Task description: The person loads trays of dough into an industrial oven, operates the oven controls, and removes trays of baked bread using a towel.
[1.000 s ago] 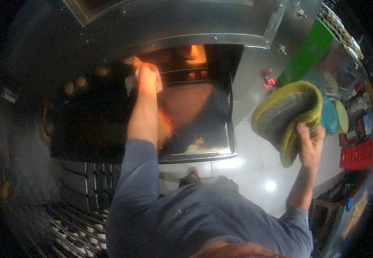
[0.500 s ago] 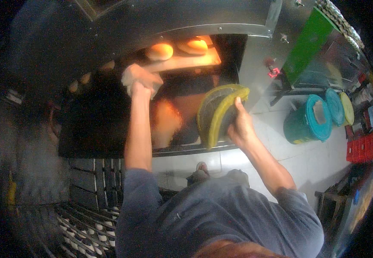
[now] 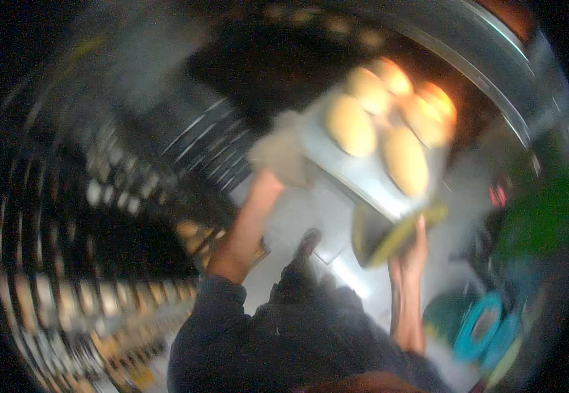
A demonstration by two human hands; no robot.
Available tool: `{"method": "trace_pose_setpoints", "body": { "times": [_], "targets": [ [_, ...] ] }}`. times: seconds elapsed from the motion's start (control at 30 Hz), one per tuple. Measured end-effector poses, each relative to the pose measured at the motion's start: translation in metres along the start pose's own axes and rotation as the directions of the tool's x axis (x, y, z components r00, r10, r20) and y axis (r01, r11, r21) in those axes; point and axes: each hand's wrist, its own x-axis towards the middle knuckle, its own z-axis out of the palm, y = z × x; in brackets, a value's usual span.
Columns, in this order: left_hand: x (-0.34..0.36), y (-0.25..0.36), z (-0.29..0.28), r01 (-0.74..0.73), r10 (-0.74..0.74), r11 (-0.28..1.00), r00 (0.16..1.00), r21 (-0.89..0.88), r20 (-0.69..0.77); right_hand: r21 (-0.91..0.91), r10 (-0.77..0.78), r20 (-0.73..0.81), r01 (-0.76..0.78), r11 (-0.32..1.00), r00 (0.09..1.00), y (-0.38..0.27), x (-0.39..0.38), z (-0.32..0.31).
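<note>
The picture is blurred by motion. A metal baking tray (image 3: 333, 180) carrying several golden bread loaves (image 3: 351, 124) is held in the air in front of me. My left hand (image 3: 268, 185) grips the tray's left edge through a pale cloth (image 3: 279, 157). At the tray's near right corner, my right hand (image 3: 417, 243) holds on through a thick yellow-green pad (image 3: 389, 237). Both arms are stretched upward from my dark sleeves.
The dark oven opening (image 3: 278, 65) with its steel frame (image 3: 487, 59) lies behind the tray. A wire rack (image 3: 101, 298) with rows of baked pieces fills the left. Teal round objects (image 3: 484, 327) and a green thing (image 3: 536, 223) sit at the right.
The tray with the loaves has come out of the oven toward me, with both hands now on it. My right hand brought the yellow-green pad under the tray. The view swung left.
</note>
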Motion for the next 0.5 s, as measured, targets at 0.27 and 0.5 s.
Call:
{"method": "trace_pose_setpoints", "body": {
  "times": [0.27, 0.5],
  "targets": [
    [-0.214, -0.043, 0.016, 0.129, -0.147, 0.989, 0.919, -0.072, -0.366, -0.343, 0.157, -0.037, -0.16, 0.925, 0.987, -0.005, -0.069, -0.109],
    [-0.32, -0.082, 0.055, 0.158, -0.155, 0.987, 0.896, -0.027, -0.416, -0.566, 0.279, -0.07, -0.268, 0.78, 0.958, -0.031, -0.101, -0.18]
  ]
}}
